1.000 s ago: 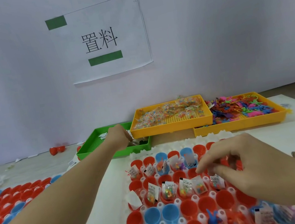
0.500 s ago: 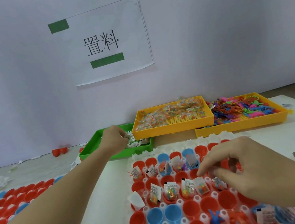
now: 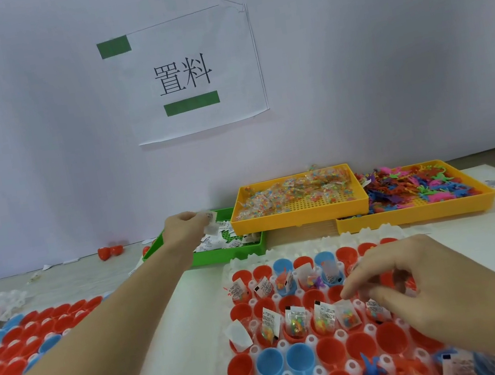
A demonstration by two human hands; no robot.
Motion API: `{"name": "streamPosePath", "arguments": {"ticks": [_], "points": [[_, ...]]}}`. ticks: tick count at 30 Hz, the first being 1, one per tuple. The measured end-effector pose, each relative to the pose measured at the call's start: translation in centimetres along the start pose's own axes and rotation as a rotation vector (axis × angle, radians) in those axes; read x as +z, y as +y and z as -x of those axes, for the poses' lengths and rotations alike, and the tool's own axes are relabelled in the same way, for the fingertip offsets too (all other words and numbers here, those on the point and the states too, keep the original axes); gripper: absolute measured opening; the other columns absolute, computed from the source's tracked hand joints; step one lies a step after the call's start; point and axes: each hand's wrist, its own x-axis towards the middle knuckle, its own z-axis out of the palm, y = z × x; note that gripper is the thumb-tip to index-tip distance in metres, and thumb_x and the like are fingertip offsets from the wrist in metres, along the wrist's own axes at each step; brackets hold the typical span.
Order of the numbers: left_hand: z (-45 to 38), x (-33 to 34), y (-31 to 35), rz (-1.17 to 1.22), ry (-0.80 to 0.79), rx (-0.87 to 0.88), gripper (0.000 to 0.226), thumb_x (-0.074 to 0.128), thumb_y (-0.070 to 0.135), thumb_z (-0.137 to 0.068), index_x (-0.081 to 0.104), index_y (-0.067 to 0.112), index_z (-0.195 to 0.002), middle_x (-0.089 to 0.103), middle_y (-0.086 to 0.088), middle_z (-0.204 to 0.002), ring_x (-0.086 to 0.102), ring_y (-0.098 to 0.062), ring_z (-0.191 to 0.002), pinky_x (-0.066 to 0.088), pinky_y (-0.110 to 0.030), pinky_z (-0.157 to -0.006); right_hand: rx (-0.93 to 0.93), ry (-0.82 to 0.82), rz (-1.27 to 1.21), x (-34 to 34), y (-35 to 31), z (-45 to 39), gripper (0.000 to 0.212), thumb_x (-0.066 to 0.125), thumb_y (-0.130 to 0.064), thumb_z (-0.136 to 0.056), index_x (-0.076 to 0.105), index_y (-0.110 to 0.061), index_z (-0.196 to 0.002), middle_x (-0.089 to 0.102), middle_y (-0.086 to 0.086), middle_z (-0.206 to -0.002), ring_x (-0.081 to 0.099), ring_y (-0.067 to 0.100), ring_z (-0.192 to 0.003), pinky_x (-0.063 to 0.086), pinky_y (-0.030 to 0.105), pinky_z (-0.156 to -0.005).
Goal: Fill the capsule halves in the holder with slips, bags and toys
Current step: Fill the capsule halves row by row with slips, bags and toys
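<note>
Reaching far forward, left hand (image 3: 185, 230) pinches paper slips (image 3: 211, 226) above green tray (image 3: 218, 252). Right hand (image 3: 420, 286) hovers palm-down over holder (image 3: 311, 338), fingers curled, grasp unclear.

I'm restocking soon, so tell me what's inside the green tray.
The green tray holds a thin scatter of white printed slips. The left hand is pinching one above it and hides the tray's left part, so what lies there can't be seen.

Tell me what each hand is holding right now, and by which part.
The left hand pinches small white paper slips by their upper ends, above the green plastic tray. The right hand hovers over the white capsule holder; whether its fingertips hold anything cannot be told.
</note>
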Motion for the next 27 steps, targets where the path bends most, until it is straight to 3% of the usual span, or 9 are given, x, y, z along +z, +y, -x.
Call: {"name": "streamPosePath", "arguments": {"ticks": [3,6,9,15,20,27], "points": [[-0.2,-0.2,-0.1,0.071,0.048,-0.034,0.013,0.066,0.013,-0.091,0.064,0.014,-0.078,0.062,-0.008,-0.081,0.061,-0.023,-0.077,0.048,-0.028,-0.064,-0.005,0.012,-0.006,0.0,0.0,0.0,0.045,0.068,-0.012,-0.09,0.071,-0.056,-0.09,0.065,-0.039,-0.09,0.057,-0.013,-0.096,0.041,0.004,-0.076],[-0.2,-0.5,-0.2,0.112,0.068,-0.053,0.002,0.066,0.011,-0.091,0.066,0.009,-0.092,0.064,-0.008,-0.085,0.062,-0.024,-0.079,0.05,-0.027,-0.063,-0.001,0.006,-0.003,0.1,0.0,0.0,0.043,0.068,-0.013,-0.091,0.072,-0.055,-0.089,0.066,-0.038,-0.09,0.057,-0.012,-0.097,0.042,0.006,-0.078],[-0.4,-0.7,-0.5,0.127,0.072,-0.051,0.012,0.07,0.01,-0.089,0.067,0.007,-0.1,0.066,-0.013,-0.093,0.064,-0.027,-0.081,0.05,-0.026,-0.062,0.006,0.006,-0.003,0.1,0.1,0.0,0.04,0.067,-0.013,-0.091,0.074,-0.051,-0.087,0.066,-0.037,-0.089,0.057,-0.011,-0.097,0.042,0.006,-0.079],[-0.8,-0.9,-0.4,0.132,0.109,-0.134,0.013,0.078,0.014,-0.083,0.068,0.007,-0.087,0.064,-0.008,-0.077,0.059,-0.023,-0.068,0.053,-0.03,-0.067,0.014,-0.017,-0.037,0.0,0.0,0.0,0.038,0.067,-0.014,-0.091,0.074,-0.051,-0.088,0.069,-0.032,-0.092,0.061,-0.005,-0.095,0.046,0.011,-0.074],[-0.9,-1.1,0.0,0.134,0.117,-0.167,0.012,0.073,0.015,-0.084,0.066,0.006,-0.089,0.065,-0.011,-0.083,0.057,-0.022,-0.068,0.044,-0.027,-0.053,0.007,-0.014,-0.038,-0.1,0.1,0.0,0.04,0.067,-0.014,-0.091,0.073,-0.053,-0.087,0.069,-0.029,-0.091,0.061,-0.003,-0.093,0.046,0.012,-0.074],[-0.3,-1.2,0.4,0.113,0.154,-0.143,0.011,0.075,0.013,-0.081,0.064,0.009,-0.081,0.064,-0.011,-0.078,0.06,-0.024,-0.069,0.049,-0.03,-0.059,0.006,-0.021,-0.036,0.0,0.0,0.0,0.038,0.067,-0.016,-0.092,0.073,-0.054,-0.089,0.069,-0.031,-0.092,0.06,-0.006,-0.095,0.044,0.009,-0.077]]}}
